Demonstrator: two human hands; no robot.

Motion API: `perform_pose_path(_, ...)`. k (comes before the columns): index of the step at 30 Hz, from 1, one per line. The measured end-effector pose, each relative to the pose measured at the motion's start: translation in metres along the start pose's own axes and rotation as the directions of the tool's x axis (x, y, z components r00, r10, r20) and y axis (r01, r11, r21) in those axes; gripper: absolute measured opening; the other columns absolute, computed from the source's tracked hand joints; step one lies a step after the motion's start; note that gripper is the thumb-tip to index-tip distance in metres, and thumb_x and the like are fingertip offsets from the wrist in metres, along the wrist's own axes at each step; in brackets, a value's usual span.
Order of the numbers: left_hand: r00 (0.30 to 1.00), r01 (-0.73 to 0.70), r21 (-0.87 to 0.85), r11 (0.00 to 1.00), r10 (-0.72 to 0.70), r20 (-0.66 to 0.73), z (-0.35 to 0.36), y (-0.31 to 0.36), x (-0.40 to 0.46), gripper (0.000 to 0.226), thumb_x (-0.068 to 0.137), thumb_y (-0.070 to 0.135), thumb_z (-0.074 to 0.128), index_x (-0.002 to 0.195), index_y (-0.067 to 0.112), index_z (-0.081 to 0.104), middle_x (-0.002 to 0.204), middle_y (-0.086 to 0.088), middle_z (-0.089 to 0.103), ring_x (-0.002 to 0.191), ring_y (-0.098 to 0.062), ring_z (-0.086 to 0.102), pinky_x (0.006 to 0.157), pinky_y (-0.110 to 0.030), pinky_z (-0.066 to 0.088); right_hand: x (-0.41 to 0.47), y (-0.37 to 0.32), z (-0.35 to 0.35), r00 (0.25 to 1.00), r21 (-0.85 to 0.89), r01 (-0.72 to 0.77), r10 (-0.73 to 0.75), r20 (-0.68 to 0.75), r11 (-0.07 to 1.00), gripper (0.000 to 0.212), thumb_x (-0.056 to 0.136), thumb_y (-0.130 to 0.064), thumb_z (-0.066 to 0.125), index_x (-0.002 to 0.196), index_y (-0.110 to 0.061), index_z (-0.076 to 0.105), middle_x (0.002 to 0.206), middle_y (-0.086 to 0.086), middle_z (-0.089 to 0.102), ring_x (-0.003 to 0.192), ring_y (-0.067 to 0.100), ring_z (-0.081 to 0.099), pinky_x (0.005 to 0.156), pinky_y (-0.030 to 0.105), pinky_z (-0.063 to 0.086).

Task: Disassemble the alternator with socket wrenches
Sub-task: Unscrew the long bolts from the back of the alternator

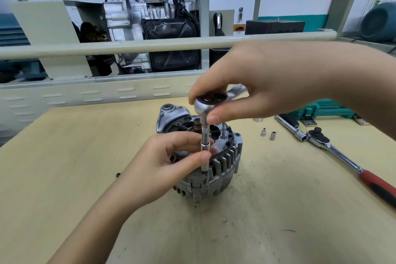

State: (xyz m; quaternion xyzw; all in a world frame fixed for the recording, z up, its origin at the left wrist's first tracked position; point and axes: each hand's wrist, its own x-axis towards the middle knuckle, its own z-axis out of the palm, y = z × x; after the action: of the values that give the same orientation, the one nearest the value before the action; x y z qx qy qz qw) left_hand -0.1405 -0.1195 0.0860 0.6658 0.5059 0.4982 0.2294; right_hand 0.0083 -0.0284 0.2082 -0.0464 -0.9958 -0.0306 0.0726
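At the centre of the frame, a little below the middle, the alternator (211, 165) stands on end on a pale wooden table (64, 156). Its housing is dull grey cast metal, scuffed and stained, with a ring of upright cooling fins and slots running round its right and front sides. A mounting ear with a round bushed hole rises at its upper left edge, and the open top shows a dark recess with a copper-coloured part near the middle. A small socket wrench (209, 107) stands upright over the near rim of the housing: its chrome ratchet head is at the top, with a slim extension and socket (205, 152) running straight down to the rim. The right hand (257, 83) reaches in from the right of the frame, its fingers and thumb curled round the ratchet head. The left hand (162, 163) comes from the lower left and pinches the extension between thumb and fingers, just above the housing. To the right of the alternator two small loose sockets (267, 134) stand on the table, apart from it. Further right a long ratchet with a red and black grip (342, 158) lies diagonally towards the lower right edge, and a teal tool case (325, 109) sits behind it at the right.
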Motion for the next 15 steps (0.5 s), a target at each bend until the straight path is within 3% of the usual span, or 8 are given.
perform_pose_path(5, 0.995, -0.052, 0.070, 0.996, 0.058, -0.081, 0.0030, -0.0007, -0.0010, 0.019, 0.068, 0.042, 0.066, 0.080, 0.028, 0.070, 0.075, 0.016, 0.071, 0.072, 0.003, 0.066, 0.062, -0.011, 0.049, 0.0002, 0.0004, -0.0005, 1.000, 0.016, 0.011, -0.011, 0.009, 1.000, 0.035, 0.086, -0.046, 0.052, 0.105, -0.019, 0.065, 0.085, -0.012, 0.065, 0.080, 0.004, 0.054, 0.071, 0.025, 0.042)
perform_pose_path(8, 0.984, -0.071, 0.102, 0.992, 0.086, -0.155, 0.0081, -0.0003, 0.0008, 0.014, 0.063, 0.031, 0.077, 0.062, 0.029, 0.064, 0.061, 0.018, 0.066, 0.058, 0.005, 0.061, 0.054, -0.004, 0.041, 0.0013, -0.0007, 0.0003, 1.000, -0.013, -0.021, 0.021, -0.015, 1.000, 0.048, 0.081, -0.059, 0.048, 0.087, -0.015, 0.065, 0.066, -0.007, 0.056, 0.069, 0.011, 0.051, 0.060, 0.025, 0.040)
perform_pose_path(10, 0.983, -0.053, 0.078, 0.996, 0.066, -0.170, 0.0094, -0.0008, 0.0021, 0.012, 0.064, 0.025, 0.074, 0.060, 0.026, 0.062, 0.057, 0.017, 0.064, 0.055, 0.004, 0.059, 0.052, -0.004, 0.040, 0.0008, -0.0020, 0.0020, 0.999, -0.018, -0.018, 0.017, -0.030, 1.000, 0.048, 0.079, -0.059, 0.046, 0.084, -0.015, 0.065, 0.063, -0.008, 0.054, 0.069, 0.011, 0.051, 0.058, 0.024, 0.039)
perform_pose_path(15, 0.999, -0.002, 0.012, 1.000, 0.003, -0.038, 0.0013, -0.0005, 0.0019, 0.006, 0.070, 0.030, 0.071, 0.076, 0.030, 0.072, 0.078, 0.016, 0.071, 0.078, 0.003, 0.065, 0.065, -0.008, 0.047, 0.0012, 0.0011, 0.0032, 1.000, 0.003, -0.018, 0.018, -0.023, 1.000, 0.042, 0.086, -0.049, 0.048, 0.102, -0.014, 0.065, 0.086, -0.005, 0.065, 0.079, 0.008, 0.053, 0.069, 0.028, 0.040)
